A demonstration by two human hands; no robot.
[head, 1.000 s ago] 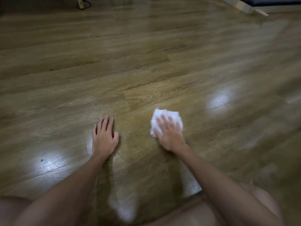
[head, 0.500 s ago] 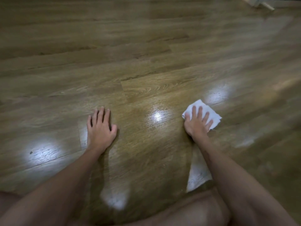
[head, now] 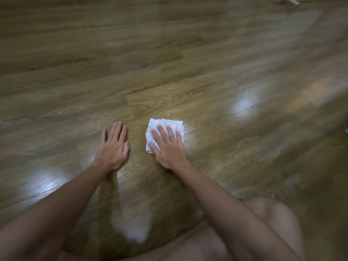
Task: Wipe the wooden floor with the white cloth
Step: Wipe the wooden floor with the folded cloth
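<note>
1. Since half a second ago, your right hand (head: 169,147) has swept the white cloth (head: 165,129) back leftward, near your left hand (head: 114,146).
2. Right fingers (head: 162,131) lie spread flat atop the cloth; left fingers press together on the wooden floor (head: 188,72).
3. Nothing pinches it, so a fast stroke could bunch it or slip it free.

The wooden floor (head: 188,72) is a warm olive-brown, its planks streaked with darker grain lines and a swirling lighter figure in the plank at mid-frame. Pale bluish-white glare patches sit at lower left, bottom centre and right of centre. The white cloth (head: 165,125) is plain white with a nubbly texture. A pale strip (head: 288,0) shows at upper right.
</note>
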